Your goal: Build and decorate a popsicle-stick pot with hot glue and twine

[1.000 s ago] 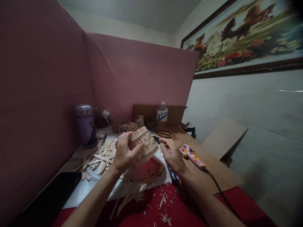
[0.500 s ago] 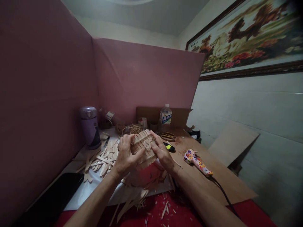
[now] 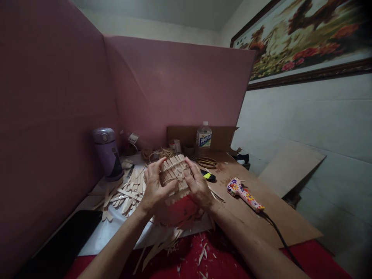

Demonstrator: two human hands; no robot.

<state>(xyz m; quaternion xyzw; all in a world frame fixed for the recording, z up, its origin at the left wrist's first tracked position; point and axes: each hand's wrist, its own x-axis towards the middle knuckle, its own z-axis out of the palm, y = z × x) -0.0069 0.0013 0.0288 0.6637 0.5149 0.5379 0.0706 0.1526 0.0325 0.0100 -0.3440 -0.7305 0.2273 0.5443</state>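
A small panel of popsicle sticks, set side by side with cross strips over them, is held up in front of me between both hands. My left hand grips its left edge, thumb across the near face. On the right edge, my right hand is closed with its thumb pressed on the face near some small wooden pieces. The fingers behind the panel are hidden. Below it lies a red surface with wood scraps around it. Loose popsicle sticks are heaped left of my left hand.
A flowered hot glue gun with a black cord lies on cardboard at right. Scissors and a black-and-yellow cutter lie behind my right hand. A plastic bottle, purple flask and twine stand behind; a dark phone-like slab is at left.
The camera view has shifted slightly. Both hands keep hold of the stick panel, which is tilted a little differently, and my right thumb has moved slightly on its face.
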